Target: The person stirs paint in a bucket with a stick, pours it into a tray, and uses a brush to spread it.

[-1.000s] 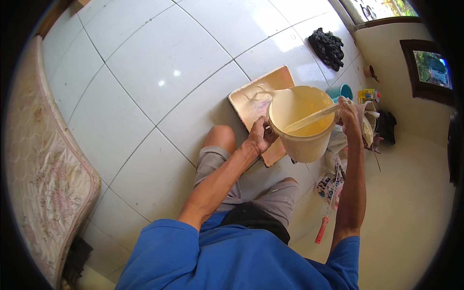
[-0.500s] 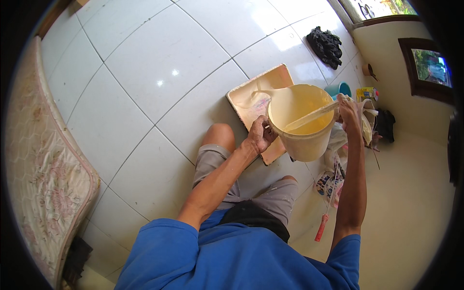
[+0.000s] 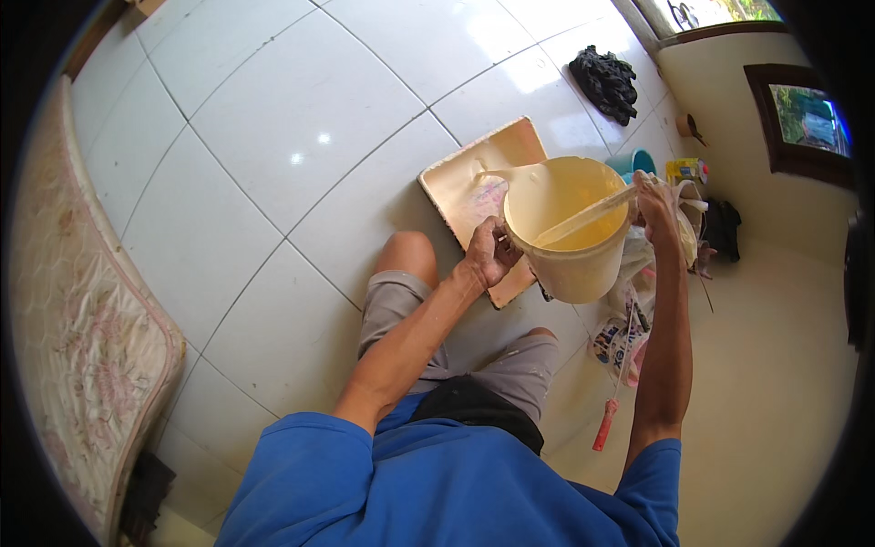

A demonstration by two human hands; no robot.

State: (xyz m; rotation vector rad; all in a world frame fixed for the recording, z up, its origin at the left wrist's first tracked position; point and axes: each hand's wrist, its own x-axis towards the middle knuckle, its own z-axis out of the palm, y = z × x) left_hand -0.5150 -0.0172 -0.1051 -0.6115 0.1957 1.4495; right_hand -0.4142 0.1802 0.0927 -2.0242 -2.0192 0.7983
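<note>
A cream paint bucket (image 3: 583, 273) is tilted leftward over a paint tray (image 3: 447, 182) on the floor. Pale paint (image 3: 499, 173) runs from its lip into the tray. At the bucket's near left side, my left hand (image 3: 492, 253) is closed on the rim. A flat stirring stick (image 3: 583, 217) lies slantwise inside the bucket, its upper end at my right hand (image 3: 654, 208). That hand is closed around the stick's end at the bucket's right rim; how far it also grips the bucket is hidden.
To the right, a paint roller with a red handle (image 3: 604, 425) leans beside a printed pail (image 3: 612, 345) and plastic bags. Beyond are a teal bucket (image 3: 643, 162), a yellow container (image 3: 685, 170) and a black plastic bag (image 3: 603, 84). A floral mattress (image 3: 109, 383) stands at left.
The view has shifted slightly. Both hands keep the bucket tilted, and paint is still flowing into the tray.
</note>
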